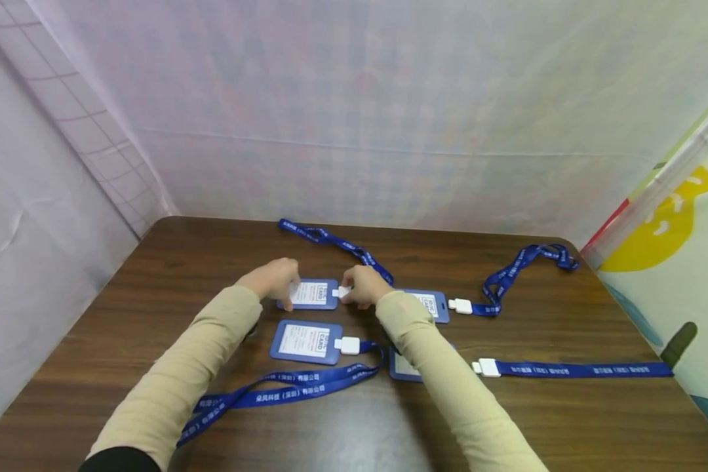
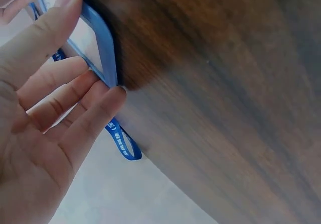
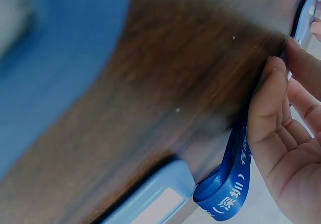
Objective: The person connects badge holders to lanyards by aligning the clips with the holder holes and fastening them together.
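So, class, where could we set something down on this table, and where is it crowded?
Free: the table left of the left sleeve; near right, between right sleeve and straight lanyard. Crowded: the middle, with left hand, right hand and four card holders.

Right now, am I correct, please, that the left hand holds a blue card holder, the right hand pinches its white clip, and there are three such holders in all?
Not quite: the head view shows four blue card holders, not three. The left hand does hold one, and the right hand pinches its white clip.
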`<state>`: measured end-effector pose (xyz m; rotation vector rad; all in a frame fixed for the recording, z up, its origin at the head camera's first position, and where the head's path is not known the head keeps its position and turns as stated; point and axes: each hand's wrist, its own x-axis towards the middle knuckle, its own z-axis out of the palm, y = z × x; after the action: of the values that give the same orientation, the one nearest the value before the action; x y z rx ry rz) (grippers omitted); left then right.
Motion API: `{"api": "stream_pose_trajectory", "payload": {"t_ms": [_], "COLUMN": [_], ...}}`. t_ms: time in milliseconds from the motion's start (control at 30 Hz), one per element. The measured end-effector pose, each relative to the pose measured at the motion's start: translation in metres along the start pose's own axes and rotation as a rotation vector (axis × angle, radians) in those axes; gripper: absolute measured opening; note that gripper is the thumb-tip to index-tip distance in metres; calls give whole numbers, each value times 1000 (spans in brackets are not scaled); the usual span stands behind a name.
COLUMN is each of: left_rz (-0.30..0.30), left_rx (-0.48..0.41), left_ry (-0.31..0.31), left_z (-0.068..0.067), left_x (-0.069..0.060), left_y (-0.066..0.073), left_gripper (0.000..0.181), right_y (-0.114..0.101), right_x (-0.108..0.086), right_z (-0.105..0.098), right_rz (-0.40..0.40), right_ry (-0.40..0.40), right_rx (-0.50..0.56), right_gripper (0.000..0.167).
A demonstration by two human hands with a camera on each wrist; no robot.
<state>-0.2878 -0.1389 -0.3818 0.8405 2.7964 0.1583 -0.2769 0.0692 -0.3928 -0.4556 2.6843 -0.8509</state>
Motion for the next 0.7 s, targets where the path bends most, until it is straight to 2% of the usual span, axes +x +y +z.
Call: {"api": "stream_pose_trajectory", "payload": {"t_ms": [133, 267, 400, 600, 700], "left_rz": [7, 7, 3, 90, 116], "left_rx": [-46, -75, -113, -137, -155], "left_ry": [9, 15, 23, 118, 145], "left_z": [1, 2, 2, 1, 0], "left_x": [-4, -9, -15, -22, -26], "left_y": [-3, -3, 1, 12, 19], "left_gripper": [53, 56, 56, 39, 35], "right_y": [0, 0, -1, -6, -7], "right_x": [0, -3, -9, -20, -25], "right_z": [-1, 0, 3, 3, 0], "right_rz": [-1, -21, -71, -170, -183], "right_ry": [-13, -23, 17, 116, 132], "right_rx": [-17, -71, -156, -288, -278], "right_gripper": [19, 28, 36, 28, 19]}}
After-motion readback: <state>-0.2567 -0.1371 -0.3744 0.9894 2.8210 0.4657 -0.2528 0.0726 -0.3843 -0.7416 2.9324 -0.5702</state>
